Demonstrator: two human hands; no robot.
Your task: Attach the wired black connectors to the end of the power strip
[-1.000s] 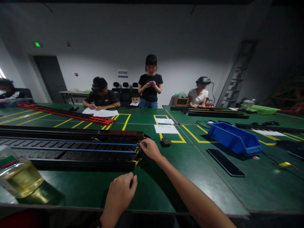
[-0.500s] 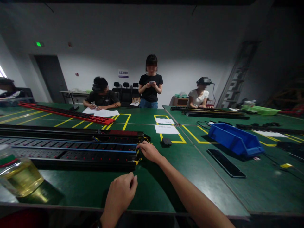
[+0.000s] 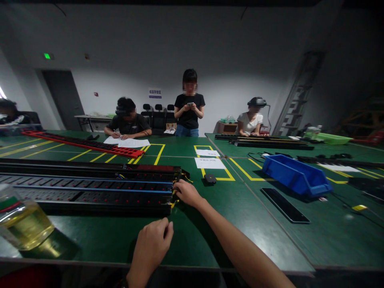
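Long black power strips (image 3: pixel 99 197) with rows of sockets and small red marks lie side by side on the green table, with blue edging along some. Short yellow and black wires (image 3: pixel 173 205) stick out of their right ends. My right hand (image 3: pixel 188 193) reaches to these ends, its fingers pinched on the wires there; the fingertips are partly hidden. Nearer to me, my left hand (image 3: pixel 152 245) rests on the table in a loose fist, apart from the strips, with nothing visible in it.
A bottle of yellow liquid (image 3: pixel 27 224) stands at front left. A small black part (image 3: pixel 209 179) lies beyond my right hand. To the right are a dark phone-like slab (image 3: pixel 285 205) and a blue bin (image 3: pixel 295 176). Several people are across the table, behind a red rack (image 3: pixel 84 143).
The view has shifted very slightly. My right hand stays at the wire ends with barely any finger movement, and my left hand rests in the same place.
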